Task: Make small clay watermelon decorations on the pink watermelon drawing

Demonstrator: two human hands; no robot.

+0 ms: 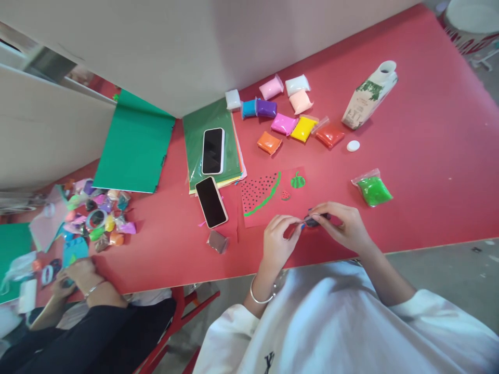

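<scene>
From the head camera, the left hand [277,240] and right hand [343,224] meet at the near edge of the red worktop [429,171], fingertips pinched together on a small dark lump of clay [312,222], just below the red card with a watermelon-slice picture [268,196]. A green clay packet [373,190] lies to the right.

Two phones [212,150] lie beside green paper [134,143], near coloured clay packets [288,111] and a carton [368,96].
</scene>
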